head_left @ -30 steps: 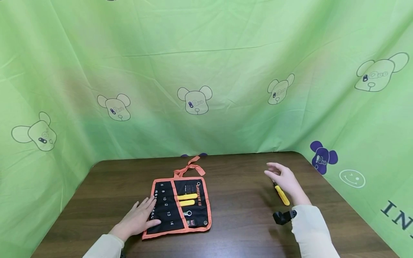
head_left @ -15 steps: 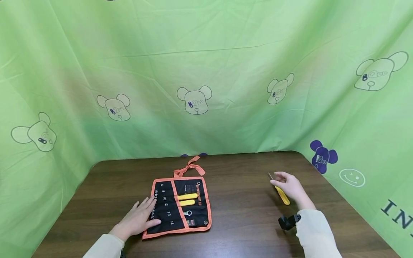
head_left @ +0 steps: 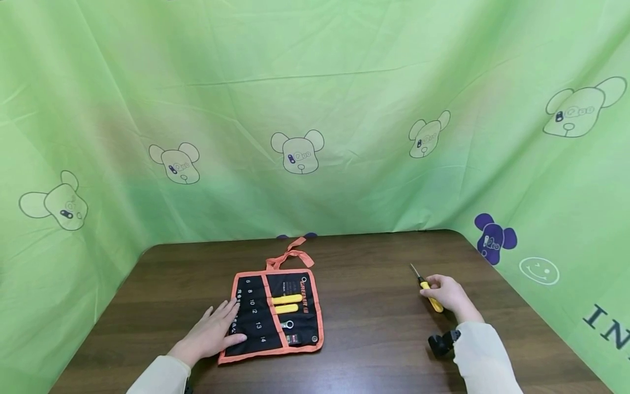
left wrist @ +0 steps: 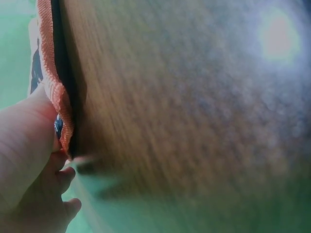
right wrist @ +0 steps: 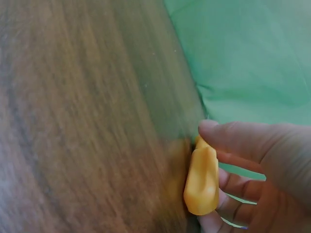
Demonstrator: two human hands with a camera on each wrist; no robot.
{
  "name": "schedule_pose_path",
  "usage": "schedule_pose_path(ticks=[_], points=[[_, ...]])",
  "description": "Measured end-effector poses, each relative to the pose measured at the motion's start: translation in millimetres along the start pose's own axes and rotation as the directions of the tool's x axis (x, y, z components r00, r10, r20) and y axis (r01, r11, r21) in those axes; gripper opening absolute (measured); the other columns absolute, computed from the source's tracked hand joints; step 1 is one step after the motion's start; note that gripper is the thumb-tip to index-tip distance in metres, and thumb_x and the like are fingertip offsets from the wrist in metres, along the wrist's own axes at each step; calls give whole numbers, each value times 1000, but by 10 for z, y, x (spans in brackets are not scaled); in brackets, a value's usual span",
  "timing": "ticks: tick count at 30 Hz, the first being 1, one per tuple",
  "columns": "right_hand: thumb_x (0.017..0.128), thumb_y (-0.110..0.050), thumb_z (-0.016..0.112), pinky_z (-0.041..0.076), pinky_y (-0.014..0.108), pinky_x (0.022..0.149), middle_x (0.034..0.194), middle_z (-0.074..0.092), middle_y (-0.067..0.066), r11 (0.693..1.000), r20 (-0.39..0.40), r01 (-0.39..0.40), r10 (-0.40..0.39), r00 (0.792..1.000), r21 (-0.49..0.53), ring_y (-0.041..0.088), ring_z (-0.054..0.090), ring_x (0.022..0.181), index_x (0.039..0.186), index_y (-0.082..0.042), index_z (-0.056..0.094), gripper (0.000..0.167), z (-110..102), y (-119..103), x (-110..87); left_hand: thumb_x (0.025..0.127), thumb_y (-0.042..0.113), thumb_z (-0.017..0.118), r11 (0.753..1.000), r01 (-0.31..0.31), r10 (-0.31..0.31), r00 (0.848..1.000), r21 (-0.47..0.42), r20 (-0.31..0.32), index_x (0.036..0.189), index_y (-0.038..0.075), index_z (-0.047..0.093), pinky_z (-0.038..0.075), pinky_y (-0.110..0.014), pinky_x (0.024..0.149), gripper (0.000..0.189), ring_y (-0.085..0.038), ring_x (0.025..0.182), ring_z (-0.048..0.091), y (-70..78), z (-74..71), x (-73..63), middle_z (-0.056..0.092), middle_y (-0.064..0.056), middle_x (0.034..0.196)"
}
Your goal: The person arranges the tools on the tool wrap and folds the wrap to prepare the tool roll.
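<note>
In the head view a black tool pouch [head_left: 253, 317] with orange trim lies spread on the table. My left hand [head_left: 211, 334] rests flat along its left edge, fingers straight and thumb out over the cloth. The left wrist view shows the thumb [left wrist: 29, 121] across the pouch's orange binding [left wrist: 48, 53]. Over to the right, a screwdriver [head_left: 437, 304] with a yellow handle and thin metal shaft lies slanted, tip pointing away. My right hand [head_left: 449, 295] pinches its handle [right wrist: 201, 182] between thumb and fingers, the thumb on the near side in the right wrist view.
Two yellow handles [head_left: 286, 299] and a ring-ended wrench [head_left: 287, 325] sit in the pouch's pocket. An orange tie strap [head_left: 287, 256] trails from its far edge. A green printed curtain [head_left: 315, 208] hangs around the back and sides of the wooden table [head_left: 364, 328].
My right hand has come down and back toward me, from above the screwdriver's shaft to its handle, and the fingers have closed on it. The left hand stays put on the pouch.
</note>
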State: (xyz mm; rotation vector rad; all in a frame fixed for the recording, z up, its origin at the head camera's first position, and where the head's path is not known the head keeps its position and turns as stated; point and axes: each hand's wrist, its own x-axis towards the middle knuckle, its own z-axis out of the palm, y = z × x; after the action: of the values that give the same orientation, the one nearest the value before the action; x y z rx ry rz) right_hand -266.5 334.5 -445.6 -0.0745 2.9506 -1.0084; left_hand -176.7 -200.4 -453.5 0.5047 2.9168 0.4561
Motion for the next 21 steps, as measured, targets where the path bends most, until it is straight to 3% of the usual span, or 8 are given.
schedule_pose_path(ticks=[7,21], points=[[78,-8,67,43,32,61,79,58,14,1000,1,-22,22,1000,8,24,54,72,105,18,52,40,7,6,-6,84,50,59,1000,-3,3,1000,-3,4,135,-6,40,18,-57,102,77,-37,131,26,-15,3,12,33,-20,143],[78,-5,64,42,32,59,76,60,13,1000,-17,-10,10,1000,-11,22,54,68,99,14,57,29,16,-27,-3,85,50,57,1000,-19,19,1000,13,2,135,-6,40,19,-57,102,77,-37,131,26,-33,23,19,32,-20,143]])
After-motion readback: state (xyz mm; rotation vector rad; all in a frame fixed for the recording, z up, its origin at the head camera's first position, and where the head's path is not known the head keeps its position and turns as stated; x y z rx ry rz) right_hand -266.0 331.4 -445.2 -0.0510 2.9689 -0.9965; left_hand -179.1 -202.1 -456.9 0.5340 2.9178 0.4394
